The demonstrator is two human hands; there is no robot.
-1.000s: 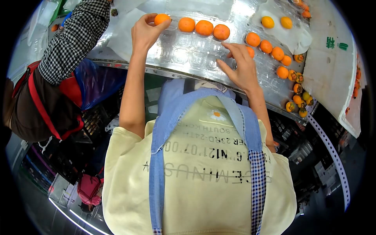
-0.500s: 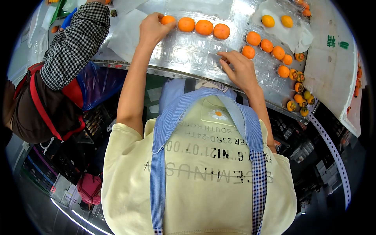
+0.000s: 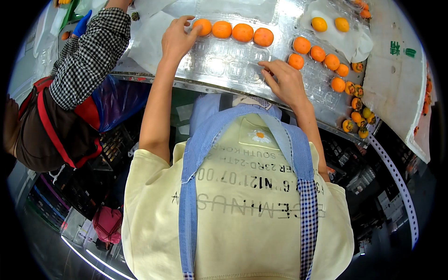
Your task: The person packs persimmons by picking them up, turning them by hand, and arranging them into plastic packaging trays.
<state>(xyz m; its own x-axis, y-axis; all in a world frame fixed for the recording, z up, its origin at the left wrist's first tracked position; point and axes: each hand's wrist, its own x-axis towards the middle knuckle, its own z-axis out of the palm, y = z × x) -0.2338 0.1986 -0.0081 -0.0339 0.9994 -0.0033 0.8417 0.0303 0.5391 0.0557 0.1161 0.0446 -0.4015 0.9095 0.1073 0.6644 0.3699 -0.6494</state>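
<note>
A clear plastic tray (image 3: 214,65) with rows of moulded cups lies before me on the metal table. Orange persimmons (image 3: 242,32) fill its far row, stem side hidden. My left hand (image 3: 178,39) is beside the leftmost persimmon (image 3: 202,27), finger and thumb parted, the thumb tip close to the fruit; whether it touches I cannot tell. At the tray's right edge my right hand (image 3: 285,83) rests with fingers stretched out and nothing in it. Just beyond its knuckles sits another persimmon (image 3: 296,61) in a second clear tray (image 3: 319,91).
Loose persimmons with leafy stems (image 3: 357,116) lie along the right table edge. Two yellower fruits (image 3: 319,24) rest on white sheeting (image 3: 359,44). A whitish board with green writing (image 3: 392,79) stands at right. On my left, a co-worker's checked sleeve (image 3: 91,56) reaches over the table.
My left hand has loosened from the leftmost persimmon and shifted slightly left, leaving more of the fruit visible. My right hand stays in place. The co-worker's arm has shifted a little.
</note>
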